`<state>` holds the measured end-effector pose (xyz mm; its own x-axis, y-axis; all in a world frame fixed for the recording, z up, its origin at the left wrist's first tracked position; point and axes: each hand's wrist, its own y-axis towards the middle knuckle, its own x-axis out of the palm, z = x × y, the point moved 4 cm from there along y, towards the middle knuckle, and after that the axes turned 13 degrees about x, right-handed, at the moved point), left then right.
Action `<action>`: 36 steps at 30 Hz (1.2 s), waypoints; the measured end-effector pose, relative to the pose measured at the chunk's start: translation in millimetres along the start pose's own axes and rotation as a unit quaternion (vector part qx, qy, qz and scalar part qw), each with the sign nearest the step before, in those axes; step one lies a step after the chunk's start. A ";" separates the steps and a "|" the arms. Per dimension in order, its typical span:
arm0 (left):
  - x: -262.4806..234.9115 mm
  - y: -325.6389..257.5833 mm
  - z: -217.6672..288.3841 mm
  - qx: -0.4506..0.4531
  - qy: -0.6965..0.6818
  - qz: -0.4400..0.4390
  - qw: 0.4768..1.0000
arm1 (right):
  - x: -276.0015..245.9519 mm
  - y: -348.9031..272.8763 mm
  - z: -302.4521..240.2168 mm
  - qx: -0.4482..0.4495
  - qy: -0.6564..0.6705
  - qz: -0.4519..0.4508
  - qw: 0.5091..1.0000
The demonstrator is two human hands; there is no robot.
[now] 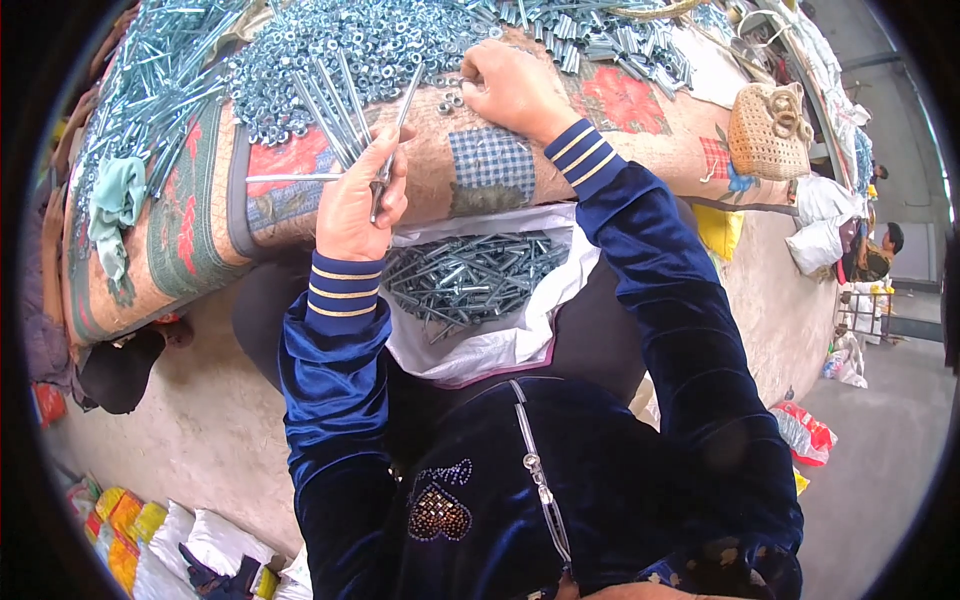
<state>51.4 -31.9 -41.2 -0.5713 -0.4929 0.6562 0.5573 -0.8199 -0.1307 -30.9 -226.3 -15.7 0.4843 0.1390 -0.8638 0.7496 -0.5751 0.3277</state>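
My left hand point(358, 208) is closed around several long, thin metal bolts point(343, 118), which fan out above and beside the fingers. Next to the heap of small hex nuts point(330, 55), my right hand point(512, 88) rests at the table's patchwork cover. Its fingers are curled in, and whatever they hold, if anything, is hidden. A few loose nuts point(450, 101) lie just left of that hand. Below both hands, an open white sack point(500, 358) sits on my lap, with many metal fasteners point(475, 280) inside.
Long rods point(165, 60) are heaped at far left, near a teal cloth point(117, 205). Short metal tubes point(580, 40) lie beyond my right hand. A woven basket point(768, 130) stands at the table's right edge. Another person's dark-clad arm point(50, 285) shows at the left rim.
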 end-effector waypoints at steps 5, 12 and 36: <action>-3.8 -0.6 0.0 0.003 0.000 0.003 1.000 | -1.4 -2.6 -16.0 -0.077 -0.021 0.017 0.997; 4.8 -3.5 0.2 -0.002 0.050 -0.014 0.999 | -18.0 -6.9 -4.4 0.135 0.437 -0.160 0.875; -3.2 -1.7 12.1 0.083 -0.019 0.065 0.994 | 31.9 11.6 -47.4 0.021 -0.100 0.102 0.989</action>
<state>59.5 -25.4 -34.1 -0.4659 -0.5779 0.6700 0.7185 -0.6891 -0.0947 14.6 -190.3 -21.3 0.5212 -0.1441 -0.8412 0.6233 -0.6090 0.4905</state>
